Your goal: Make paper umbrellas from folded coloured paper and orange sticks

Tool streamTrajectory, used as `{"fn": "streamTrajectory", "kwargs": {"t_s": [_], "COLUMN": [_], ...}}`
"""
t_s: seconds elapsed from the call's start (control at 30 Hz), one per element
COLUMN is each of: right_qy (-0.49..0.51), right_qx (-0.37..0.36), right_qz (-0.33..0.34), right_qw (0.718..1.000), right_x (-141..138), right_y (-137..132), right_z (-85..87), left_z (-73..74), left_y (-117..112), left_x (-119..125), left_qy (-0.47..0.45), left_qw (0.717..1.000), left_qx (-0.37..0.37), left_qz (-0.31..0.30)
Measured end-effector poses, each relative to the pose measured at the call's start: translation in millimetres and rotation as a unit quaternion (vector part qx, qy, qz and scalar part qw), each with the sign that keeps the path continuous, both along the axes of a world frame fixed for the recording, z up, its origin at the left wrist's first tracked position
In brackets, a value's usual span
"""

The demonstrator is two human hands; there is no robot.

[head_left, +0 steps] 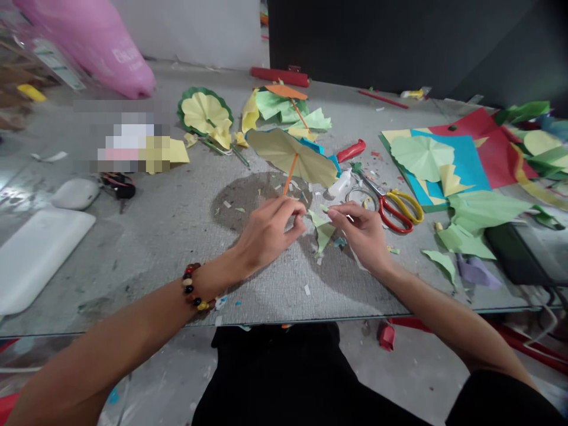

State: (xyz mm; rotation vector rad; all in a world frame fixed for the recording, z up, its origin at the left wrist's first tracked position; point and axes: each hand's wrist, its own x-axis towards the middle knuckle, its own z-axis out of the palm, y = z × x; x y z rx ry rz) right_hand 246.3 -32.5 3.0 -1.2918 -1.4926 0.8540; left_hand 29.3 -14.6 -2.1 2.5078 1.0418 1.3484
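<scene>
My left hand (270, 231) and my right hand (361, 232) meet over the middle of the grey table (168, 236). Both pinch a small folded piece of light green paper (323, 231), the left at its upper left corner, the right at its top edge. A bead bracelet (194, 288) sits on my left wrist. Just behind the hands stands a yellow-green paper umbrella (290, 155) on an orange stick.
Red-and-yellow scissors (394, 206) lie right of my right hand, a red-handled knife (351, 150) behind them. Coloured paper sheets (461, 160) pile at the right, a yellow paper flower (205, 112) at the back, a white pad (35, 251) at left. Paper scraps litter the table.
</scene>
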Motion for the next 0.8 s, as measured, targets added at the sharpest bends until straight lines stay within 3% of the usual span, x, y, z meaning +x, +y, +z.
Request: {"fn": "streamTrajectory", "kwargs": {"t_s": [0.1, 0.2, 0.43, 0.8], "right_qy": [0.044, 0.041, -0.029, -0.063], "right_qx": [-0.039, -0.057, -0.017, 0.005], "right_qz": [0.011, 0.021, 0.052, 0.076], "right_qw": [0.998, 0.997, 0.998, 0.995], "right_x": [0.4, -1.6, -3.1, -2.8], "right_y": [2.3, 2.5, -1.5, -3.2], "right_z": [-1.6, 0.8, 9.3, 7.5], "left_z": [-0.5, 1.4, 3.7, 1.3], "left_y": [0.6, 0.3, 0.8, 3.1], "left_x": [-0.4, -2.8, -6.3, -5.3], "left_qy": [0.019, 0.01, 0.046, 0.058], "left_qw": [0.999, 1.0, 0.993, 0.989], "left_qx": [0.004, 0.002, 0.094, 0.108], "left_qz": [-0.03, -0.02, -0.046, -0.079]}}
